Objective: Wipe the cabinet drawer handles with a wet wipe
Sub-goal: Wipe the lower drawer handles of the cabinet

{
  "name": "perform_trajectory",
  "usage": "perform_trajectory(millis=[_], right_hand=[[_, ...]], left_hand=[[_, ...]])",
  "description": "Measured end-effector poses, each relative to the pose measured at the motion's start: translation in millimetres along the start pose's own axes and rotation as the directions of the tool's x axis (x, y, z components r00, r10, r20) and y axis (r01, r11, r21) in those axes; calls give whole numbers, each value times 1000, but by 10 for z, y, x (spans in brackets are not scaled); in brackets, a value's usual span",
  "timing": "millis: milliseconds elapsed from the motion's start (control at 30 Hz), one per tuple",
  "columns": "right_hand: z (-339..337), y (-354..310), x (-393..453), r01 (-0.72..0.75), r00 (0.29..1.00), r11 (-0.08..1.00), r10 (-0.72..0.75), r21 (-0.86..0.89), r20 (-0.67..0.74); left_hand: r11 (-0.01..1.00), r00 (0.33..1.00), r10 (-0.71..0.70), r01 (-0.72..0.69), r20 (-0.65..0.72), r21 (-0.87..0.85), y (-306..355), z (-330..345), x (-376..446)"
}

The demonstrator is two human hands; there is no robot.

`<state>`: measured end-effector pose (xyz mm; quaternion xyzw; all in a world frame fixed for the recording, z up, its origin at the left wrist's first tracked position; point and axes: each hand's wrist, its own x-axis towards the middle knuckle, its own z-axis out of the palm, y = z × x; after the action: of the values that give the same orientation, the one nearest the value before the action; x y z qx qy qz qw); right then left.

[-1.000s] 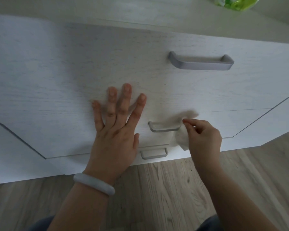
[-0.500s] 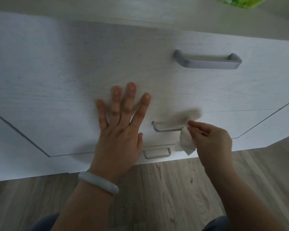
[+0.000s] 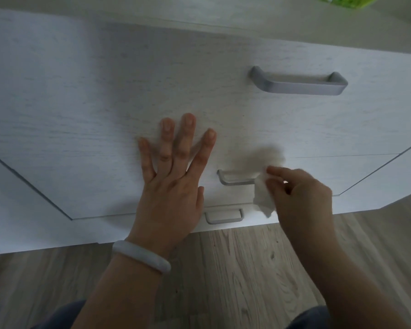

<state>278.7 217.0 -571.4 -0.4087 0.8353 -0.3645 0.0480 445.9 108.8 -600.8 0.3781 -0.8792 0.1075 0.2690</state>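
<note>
A white cabinet (image 3: 105,91) with three drawers fills the view from above. The top handle (image 3: 299,85), the middle handle (image 3: 233,180) and the bottom handle (image 3: 223,217) are grey metal bars. My right hand (image 3: 301,198) pinches a crumpled white wet wipe (image 3: 263,198) against the right end of the middle handle, hiding that end. My left hand (image 3: 173,176) lies flat on the top drawer front, fingers spread, left of the middle handle. A pale bangle sits on that wrist.
A green packet (image 3: 347,1) lies on the cabinet top at the far right. Wood-look flooring (image 3: 247,269) runs below the cabinet. My knees in dark trousers show at the bottom edge.
The view has drifted slightly, so the handles appear further right. My right hand with the wipe stays at the right end of the middle handle. The left hand has kept its flat press.
</note>
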Motion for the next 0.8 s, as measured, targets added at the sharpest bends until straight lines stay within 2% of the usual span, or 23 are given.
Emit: perform_trajectory(millis=[67,167,300,467,500,633,700,800], right_hand=[[13,67,48,-3,1000,1000,4,-21,31],[110,50,20,-44,995,994,35,96,91],[215,-68,-80,35,984,994,-52,99,171],[27,41,14,-36,999,998,38,-54,33],[55,3,-9,-17,998,998,21,-64,61],[352,-261,-166,232,947,971,-211,-59,242],[313,-242,-95,190,962,979,-171,-69,213],[166,-67,6,-10,991,1000,9,9,136]], left_hand=[[1000,1000,1,-1,3,-1,-2,-8,-7],[1000,1000,2,-2,7,-1,-7,-15,-13],[1000,1000,-6,6,9,-10,2,-20,-8],[1000,1000,1,-1,-4,-3,3,-23,-9],[1000,1000,-1,1,-6,-7,2,-24,-12],[1000,1000,-6,6,-17,-10,-1,-25,-14],[1000,1000,-10,10,-15,-3,-2,-21,-13],[1000,1000,-7,6,-13,-7,-8,-14,-14]])
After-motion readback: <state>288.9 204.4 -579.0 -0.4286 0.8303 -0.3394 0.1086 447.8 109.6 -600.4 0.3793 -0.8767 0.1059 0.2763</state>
